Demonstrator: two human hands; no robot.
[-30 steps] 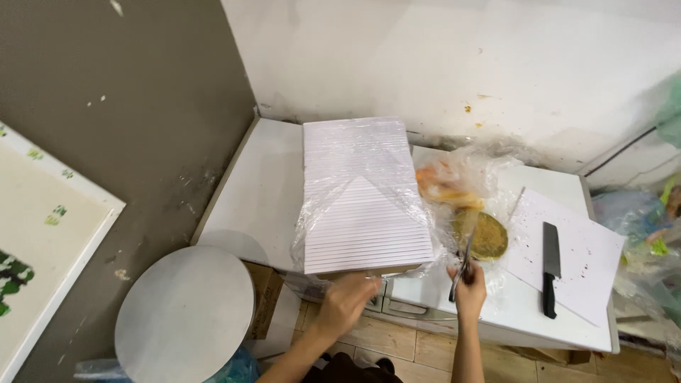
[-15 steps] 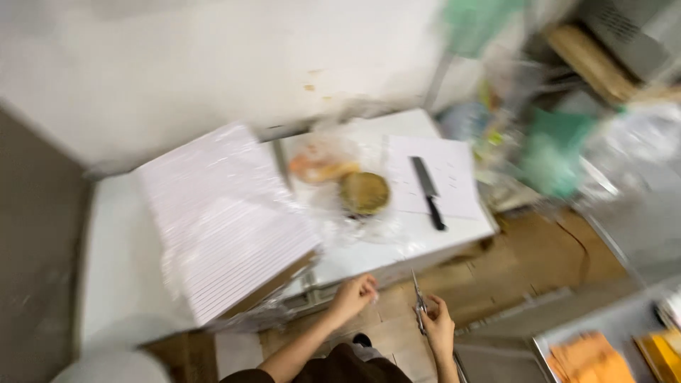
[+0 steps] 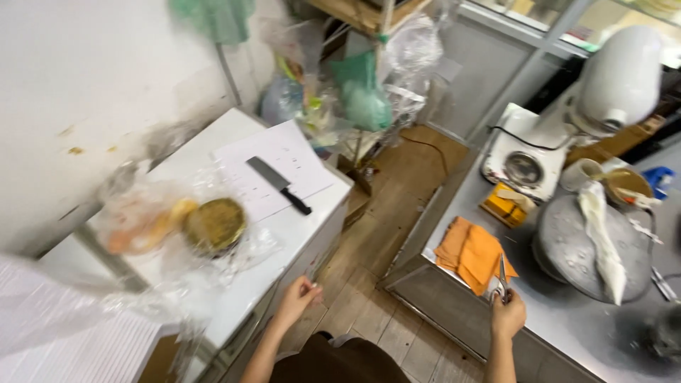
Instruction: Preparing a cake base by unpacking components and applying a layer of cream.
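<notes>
Open wood floor between counters, right hand gripping scissors

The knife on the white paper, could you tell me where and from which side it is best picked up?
Grip the knife by its black handle, which points toward the counter's front edge, coming from above on that side. It lies flat with the blade aimed toward the wall, and the paper around the handle is bare.
</notes>
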